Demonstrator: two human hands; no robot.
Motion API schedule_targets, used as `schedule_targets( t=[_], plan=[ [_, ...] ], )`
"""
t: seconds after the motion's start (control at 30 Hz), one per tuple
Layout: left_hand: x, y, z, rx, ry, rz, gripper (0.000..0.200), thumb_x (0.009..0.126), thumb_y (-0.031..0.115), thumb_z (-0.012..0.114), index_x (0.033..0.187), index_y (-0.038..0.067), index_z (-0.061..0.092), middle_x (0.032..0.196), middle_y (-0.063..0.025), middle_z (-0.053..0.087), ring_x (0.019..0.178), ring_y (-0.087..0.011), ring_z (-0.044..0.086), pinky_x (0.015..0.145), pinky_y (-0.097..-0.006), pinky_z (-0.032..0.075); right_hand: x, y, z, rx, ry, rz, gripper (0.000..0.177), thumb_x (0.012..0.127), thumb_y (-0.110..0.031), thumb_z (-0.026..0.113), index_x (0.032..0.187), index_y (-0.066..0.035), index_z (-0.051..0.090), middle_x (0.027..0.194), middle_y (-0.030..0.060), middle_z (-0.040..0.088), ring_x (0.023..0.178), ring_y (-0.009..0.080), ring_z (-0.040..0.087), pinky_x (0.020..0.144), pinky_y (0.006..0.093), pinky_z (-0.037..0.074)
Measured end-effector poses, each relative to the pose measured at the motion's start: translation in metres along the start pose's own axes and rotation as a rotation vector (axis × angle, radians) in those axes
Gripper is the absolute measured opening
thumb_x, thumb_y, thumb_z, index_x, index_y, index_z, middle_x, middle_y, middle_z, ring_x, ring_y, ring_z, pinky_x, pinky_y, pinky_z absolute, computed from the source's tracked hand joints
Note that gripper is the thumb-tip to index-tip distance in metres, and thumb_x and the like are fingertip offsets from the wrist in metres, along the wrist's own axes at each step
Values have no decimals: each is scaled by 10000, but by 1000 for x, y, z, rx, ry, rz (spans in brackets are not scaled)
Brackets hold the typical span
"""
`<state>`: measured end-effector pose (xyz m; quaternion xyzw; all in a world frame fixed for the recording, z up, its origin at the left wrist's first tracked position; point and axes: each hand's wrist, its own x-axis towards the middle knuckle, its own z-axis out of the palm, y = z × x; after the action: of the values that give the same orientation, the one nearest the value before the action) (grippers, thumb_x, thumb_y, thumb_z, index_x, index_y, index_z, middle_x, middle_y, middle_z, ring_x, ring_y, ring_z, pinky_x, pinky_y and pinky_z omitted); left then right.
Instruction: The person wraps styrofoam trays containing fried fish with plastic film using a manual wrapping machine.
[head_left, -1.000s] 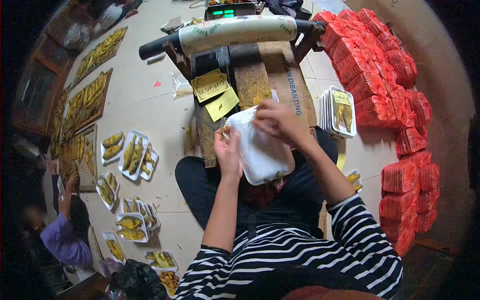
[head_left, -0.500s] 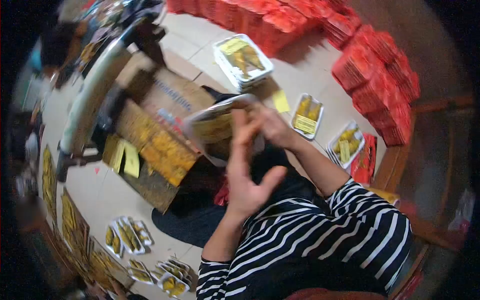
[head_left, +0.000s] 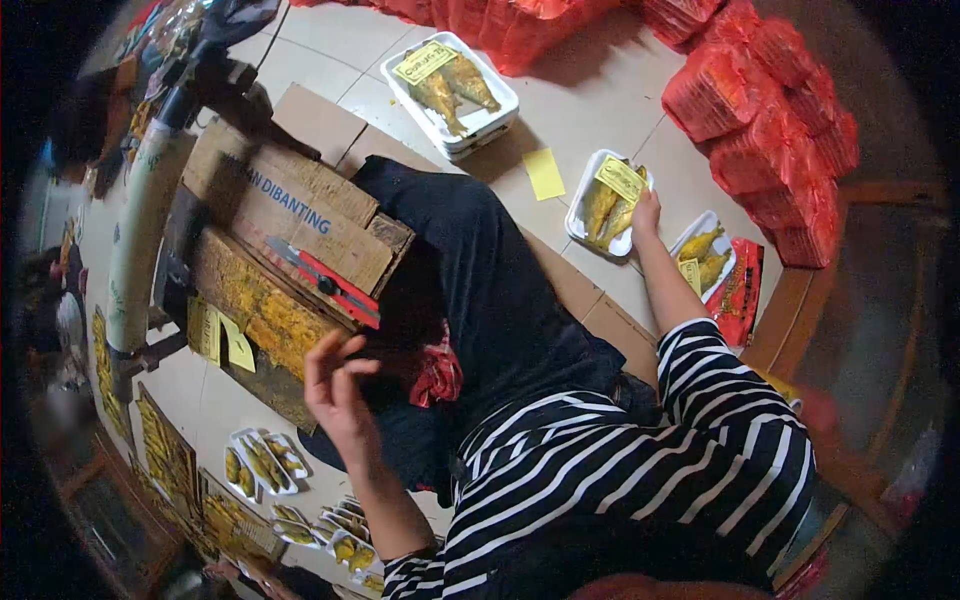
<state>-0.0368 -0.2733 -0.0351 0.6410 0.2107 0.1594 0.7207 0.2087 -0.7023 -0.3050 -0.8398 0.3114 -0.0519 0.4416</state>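
My right hand (head_left: pixel 646 216) grips the right edge of a white tray of fish (head_left: pixel 600 203) on the tiled floor. The tray holds yellowish fish and bears a yellow label; whether another tray lies beneath it is hard to see. My left hand (head_left: pixel 343 395) is empty, fingers loosely bent and apart, just in front of a cardboard box (head_left: pixel 290 200) with yellow-stained sides. A red cutter knife (head_left: pixel 325 285) lies on the box. Beside my left hand, yellow labels (head_left: pixel 225 338) rest on stained cardboard.
A stack of fish trays (head_left: pixel 455 90) stands ahead, near a loose yellow label (head_left: pixel 543 174). Another fish tray (head_left: pixel 705 255) lies to the right beside a red packet (head_left: pixel 738 290). Red-wrapped bundles (head_left: pixel 760 120) line the back. A film roll (head_left: pixel 140 230) stands left; more trays (head_left: pixel 265 462) lie lower left.
The tray of fish has gone from between my hands to the floor on the right, with my right hand. My left hand has let go and moved left toward the box.
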Motion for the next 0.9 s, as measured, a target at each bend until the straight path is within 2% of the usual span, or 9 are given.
schedule_targets(
  t=[0.1, 0.13, 0.2, 0.23, 0.4, 0.53, 0.63, 0.77, 0.9],
  plan=[
    [-24, -5, -52, -63, 366, -55, 313, 899, 172, 460, 1161, 2, 441, 950, -102, 552, 663, -91, 539, 645, -189, 442, 19, 15, 6, -219, 58, 19, 416, 867, -306, 406, 1196, -52, 401, 1135, 251, 487, 1085, 375, 454, 907, 434, 360],
    [-37, -9, -70, -57, 504, -67, 316, 899, 184, 464, 1167, 19, 441, 960, -92, 550, 675, -86, 535, 648, -185, 437, 31, 36, 10, -296, 226, -357, 513, 837, -317, 481, 1263, -62, 352, 1235, 240, 416, 1144, 372, 403, 942, 432, 336],
    [-71, -23, -109, -58, 815, -73, 323, 898, 208, 471, 1179, 51, 440, 982, -73, 546, 700, -75, 527, 654, -178, 428, -28, -71, -4, -309, 269, -329, 561, 813, -297, 541, 1259, -15, 349, 1242, 221, 406, 1105, 374, 425, 931, 465, 331],
    [-105, -55, -150, -82, 949, -125, 344, 887, 273, 485, 1195, 128, 437, 998, -21, 538, 758, -75, 522, 656, -184, 410, 8, -45, 25, -289, 358, -478, 541, 818, -268, 551, 1256, -19, 355, 1225, 208, 420, 1072, 350, 454, 904, 441, 365],
    [-258, -145, -271, -204, 1710, -339, 388, 844, 332, 487, 1199, 187, 424, 1125, -39, 495, 877, -155, 509, 690, -370, 421, -185, -262, 92, 393, -614, -766, 320, 856, -132, 504, 1153, -13, 484, 1136, 171, 512, 1030, 240, 507, 871, 323, 400],
    [-342, -169, -308, -314, 1819, -269, 448, 843, 372, 430, 1239, 167, 383, 1175, -42, 468, 927, -190, 504, 726, -406, 412, -362, -349, 131, -13, -973, -1789, 362, 785, -106, 542, 1146, -127, 519, 1139, 55, 537, 1057, 246, 481, 954, 346, 322],
    [-374, -187, -318, -409, 1808, -183, 495, 842, 402, 388, 1269, 153, 352, 1211, -44, 447, 965, -216, 500, 754, -434, 405, -450, -352, 170, -192, -704, -2308, 457, 757, -170, 553, 1203, -194, 457, 1237, 31, 459, 1129, 224, 414, 1004, 503, 174],
    [-403, -219, -323, -582, 1836, -92, 560, 841, 441, 332, 1308, 133, 311, 1261, -47, 420, 1015, -252, 494, 790, -471, 396, -487, -333, 213, -457, -413, -2497, 323, 778, -185, 477, 1097, -156, 524, 1117, 39, 513, 1127, 236, 402, 988, 527, 162],
    [-386, -206, -310, -574, 2013, -77, 311, 827, 186, 506, 1107, 126, 384, 1052, -50, 479, 849, -226, 538, 698, -382, 439, -499, -351, 190, -276, -715, -2425, 187, 824, -159, 485, 986, -119, 571, 954, 36, 564, 957, 244, 506, 974, 460, 219]
  ],
)
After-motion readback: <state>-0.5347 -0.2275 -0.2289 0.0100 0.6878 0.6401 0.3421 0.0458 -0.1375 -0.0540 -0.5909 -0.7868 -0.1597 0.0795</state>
